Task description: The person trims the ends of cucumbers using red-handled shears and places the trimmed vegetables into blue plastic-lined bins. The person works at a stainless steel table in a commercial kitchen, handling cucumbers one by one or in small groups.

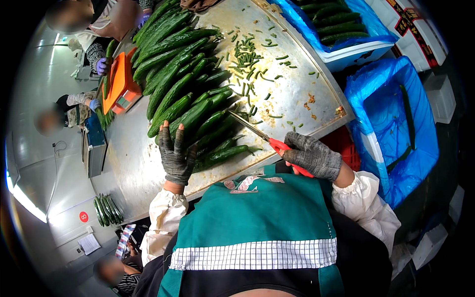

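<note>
Cucumbers [178, 70] lie side by side in a long pile on a metal table [130, 167]. My left hand [176, 159], in a grey fingerless glove, rests at the pile's near left end with fingers spread against the cucumbers. In my right hand [313, 154], gloved alike, are scissors with red handles [276, 145]. Their blades point to the stem ends of the nearer cucumbers; whether the tips touch a stem, I cannot tell. Beyond the tips, cut stem pieces [246, 55] lie scattered over the table.
Right of the table stand a blue-lined foam box [356, 52] of cucumbers and a blue-lined container [389, 111] with a few inside. An orange scale [126, 92] stands left of the pile, where a co-worker's purple-gloved hand [102, 66] holds a cucumber. Wrapped cucumbers [107, 209] lie lower left.
</note>
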Demonstrator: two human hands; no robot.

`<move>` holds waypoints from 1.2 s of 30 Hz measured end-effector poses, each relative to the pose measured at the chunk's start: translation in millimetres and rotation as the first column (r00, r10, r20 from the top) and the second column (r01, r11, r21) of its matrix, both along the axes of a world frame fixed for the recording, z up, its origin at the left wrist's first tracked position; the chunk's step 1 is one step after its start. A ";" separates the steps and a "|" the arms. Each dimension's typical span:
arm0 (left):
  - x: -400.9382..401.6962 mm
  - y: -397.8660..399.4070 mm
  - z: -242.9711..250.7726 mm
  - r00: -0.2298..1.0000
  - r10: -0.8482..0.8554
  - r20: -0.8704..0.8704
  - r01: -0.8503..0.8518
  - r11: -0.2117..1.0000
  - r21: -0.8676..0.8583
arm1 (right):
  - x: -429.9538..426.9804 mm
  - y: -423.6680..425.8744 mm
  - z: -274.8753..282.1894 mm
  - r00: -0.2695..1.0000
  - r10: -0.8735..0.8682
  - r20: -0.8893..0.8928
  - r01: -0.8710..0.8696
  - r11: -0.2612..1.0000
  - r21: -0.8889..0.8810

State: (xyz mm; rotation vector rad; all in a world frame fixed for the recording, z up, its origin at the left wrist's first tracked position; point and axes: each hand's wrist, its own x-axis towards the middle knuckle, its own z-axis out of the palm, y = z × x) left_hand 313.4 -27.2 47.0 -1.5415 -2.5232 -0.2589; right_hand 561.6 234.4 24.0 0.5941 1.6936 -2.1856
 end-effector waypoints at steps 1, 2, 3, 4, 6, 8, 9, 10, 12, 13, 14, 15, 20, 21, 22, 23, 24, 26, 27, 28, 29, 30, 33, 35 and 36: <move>4.6 -1.4 -1.2 1.000 0.000 -0.001 0.000 1.000 -0.015 | -0.5 -2.8 -2.7 1.000 -0.004 -0.019 0.004 1.000 0.001; 8.6 -2.6 -2.3 1.000 0.000 -0.003 0.000 1.000 -0.029 | -1.9 -6.0 -5.9 0.999 -0.008 -0.038 0.008 1.000 0.002; 11.9 -3.7 -3.6 1.000 0.010 -0.001 -0.010 0.999 -0.035 | -3.4 -8.3 -7.3 0.998 -0.013 -0.057 0.013 1.000 0.002; 15.8 -5.5 -3.2 1.000 0.026 0.003 -0.026 0.999 -0.038 | -5.6 -10.2 -6.4 0.998 0.000 -0.058 0.001 1.000 0.018; 21.5 -8.8 -2.3 0.998 0.057 0.012 -0.056 0.997 -0.046 | -10.7 -13.0 -4.3 0.998 0.025 -0.060 -0.022 0.999 0.049; 20.4 -12.4 -7.2 0.999 0.054 0.001 -0.054 0.998 -0.014 | -14.0 -16.2 -1.6 0.999 0.000 -0.042 0.001 1.000 0.013; 20.7 -13.1 -7.6 0.999 0.054 0.006 -0.054 0.998 -0.012 | -15.2 -17.8 2.0 0.999 -0.023 -0.038 0.022 1.000 -0.015; 21.7 -14.5 -7.8 0.998 0.057 0.009 -0.057 0.998 -0.011 | -15.7 -19.4 3.5 0.999 -0.042 -0.034 0.041 0.998 -0.045; 22.9 -16.0 -8.4 0.998 0.060 0.015 -0.060 0.998 -0.017 | -15.8 -22.7 -1.3 0.996 -0.066 -0.062 0.064 0.997 -0.047; 23.4 -16.8 -8.1 0.998 0.064 0.019 -0.064 0.998 -0.020 | -16.8 -24.1 -2.1 0.994 -0.076 -0.075 0.073 0.996 -0.048; 23.9 -17.5 -8.1 0.998 0.062 0.029 -0.061 0.998 -0.015 | -17.6 -25.3 -0.9 0.996 -0.072 -0.061 0.071 0.997 -0.019; 24.5 -17.9 -8.3 0.998 0.059 0.038 -0.059 0.998 -0.010 | -18.1 -26.7 0.9 0.997 -0.068 -0.047 0.069 0.998 0.010; 28.5 -16.8 -11.6 0.997 0.066 0.045 -0.066 0.998 -0.004 | -16.8 -37.6 9.9 0.994 -0.068 -0.084 0.086 0.971 0.222; 28.2 -16.9 -13.2 0.997 0.063 0.038 -0.063 0.998 -0.003 | -16.0 -40.3 9.3 0.993 -0.061 -0.098 0.086 0.957 0.276; 28.1 -17.1 -14.3 0.998 0.059 0.030 -0.059 0.998 -0.004 | -15.2 -44.3 5.5 0.991 -0.059 -0.121 0.096 0.941 0.324; 28.2 -17.0 -15.0 0.998 0.056 0.023 -0.056 0.998 -0.005 | -14.9 -49.1 -0.5 0.988 -0.056 -0.144 0.106 0.923 0.370; 28.9 -16.3 -14.5 0.998 0.056 0.013 -0.056 0.998 -0.007 | -15.0 -51.5 -3.6 0.985 -0.051 -0.167 0.117 0.902 0.416; 30.6 -14.8 -11.6 0.998 0.056 -0.003 -0.056 0.998 -0.016 | -16.6 -52.4 6.0 0.994 -0.033 -0.102 0.076 0.890 0.450; 30.1 -15.1 -12.5 0.998 0.063 -0.003 -0.063 0.998 -0.012 | -16.2 -54.7 5.6 0.993 -0.030 -0.118 0.083 0.875 0.478; 28.6 -15.6 -15.6 0.998 0.067 -0.003 -0.067 0.998 -0.005 | -15.6 -57.1 4.5 0.991 -0.027 -0.134 0.092 0.857 0.507; 27.6 -15.9 -17.7 0.997 0.072 -0.003 -0.072 0.997 0.001 | -15.1 -59.3 3.3 0.993 -0.040 -0.115 0.095 0.845 0.526; 27.3 -15.8 -18.4 0.997 0.076 -0.006 -0.076 0.997 0.004 | -14.5 -61.2 2.1 0.994 -0.054 -0.096 0.098 0.832 0.546; 26.9 -15.2 -18.6 0.996 0.088 -0.021 -0.088 0.996 0.005 | -11.5 -58.4 -2.3 0.994 -0.101 -0.044 0.109 0.855 0.506; 27.9 -16.1 -15.6 0.994 0.102 -0.035 -0.103 0.995 -0.002 | -7.1 -47.8 -0.1 0.992 -0.127 -0.022 0.124 0.895 0.427; 27.6 -17.6 -14.8 0.993 0.112 -0.037 -0.112 0.994 -0.002 | -3.1 -42.6 -5.9 0.991 -0.124 -0.049 0.133 0.910 0.393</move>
